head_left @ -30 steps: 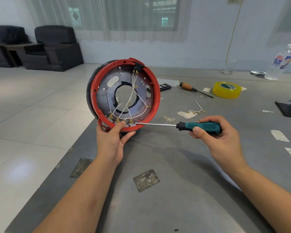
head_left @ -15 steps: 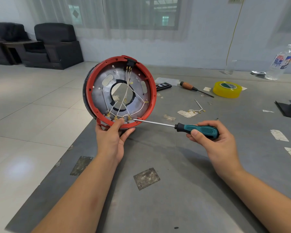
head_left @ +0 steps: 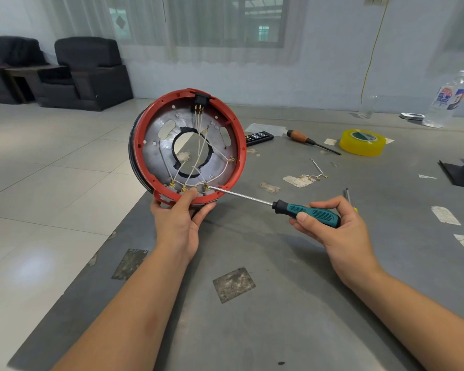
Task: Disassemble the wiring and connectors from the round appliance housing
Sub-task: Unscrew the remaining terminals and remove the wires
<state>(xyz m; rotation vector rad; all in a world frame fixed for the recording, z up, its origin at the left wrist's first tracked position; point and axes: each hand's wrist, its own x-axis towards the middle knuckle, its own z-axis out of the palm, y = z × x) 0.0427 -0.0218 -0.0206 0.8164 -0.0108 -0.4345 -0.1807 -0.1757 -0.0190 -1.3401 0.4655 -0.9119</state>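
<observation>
The round red housing stands on edge above the grey table's left corner, its open side facing me. Inside, white wires run from a black socket at the top to brass connectors along the bottom rim. My left hand grips the housing's bottom edge, thumb over the rim by the connectors. My right hand holds a teal-handled screwdriver; its tip touches the rightmost bottom connector.
On the grey table lie a removed wire set, a wooden-handled screwdriver, a yellow tape roll, a black bit case, a plastic bottle and a black sheet. Dark armchairs stand far left across the tiled floor.
The housing has tilted and shifted slightly left and up in my left hand. The screwdriver now slants upward to the connector, with my right hand lower.
</observation>
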